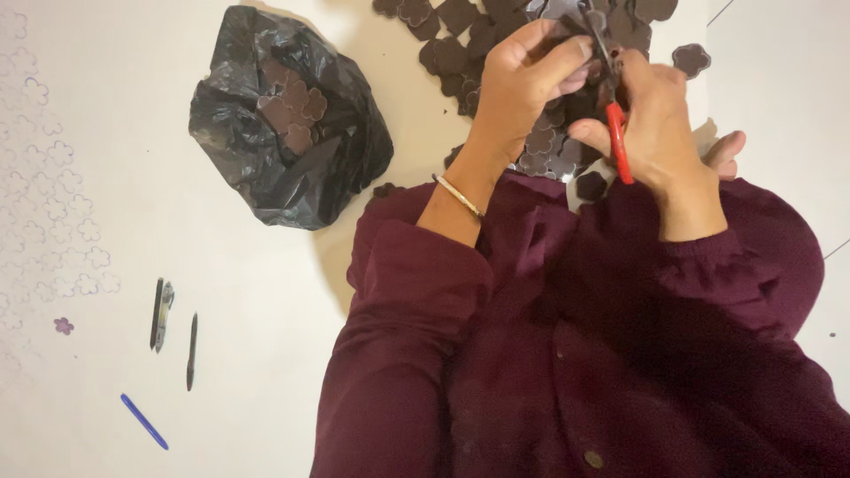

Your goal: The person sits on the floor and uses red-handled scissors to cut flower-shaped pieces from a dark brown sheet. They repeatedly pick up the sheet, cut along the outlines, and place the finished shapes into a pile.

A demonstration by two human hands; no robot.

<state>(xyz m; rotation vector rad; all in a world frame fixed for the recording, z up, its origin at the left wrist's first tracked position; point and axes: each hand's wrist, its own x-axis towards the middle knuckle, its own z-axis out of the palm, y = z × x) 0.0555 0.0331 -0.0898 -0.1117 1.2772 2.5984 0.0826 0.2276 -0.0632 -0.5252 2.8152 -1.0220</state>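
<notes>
Your right hand (660,133) has its grip closed around red-handled scissors (611,97), fingers through the red loop, blades pointing up toward the top edge of the view. Your left hand (522,75) has its grip pressed together, fingertips pinching a small dark piece right at the blades; the piece itself is mostly hidden by your fingers, so its shape cannot be told. Both hands work close together, touching or nearly so, above a heap of dark flower-shaped cutouts (469,44) spread on the white tabletop (177,265). One cutout (691,58) lies alone just right of your right hand.

A thin bangle (459,195) sits on your left wrist, and your maroon sleeves (416,292) fill the lower middle of the view.

Well left of your hands, a crumpled black plastic bag (283,124) lies open with more cutouts inside. Further down on the left lie two dark pens (161,314), a third one (191,351) just beside them, and a blue pen (144,421) below. A tiny purple flower (63,326) sits near the left edge, beside faint flower outlines (53,177) on the surface.
</notes>
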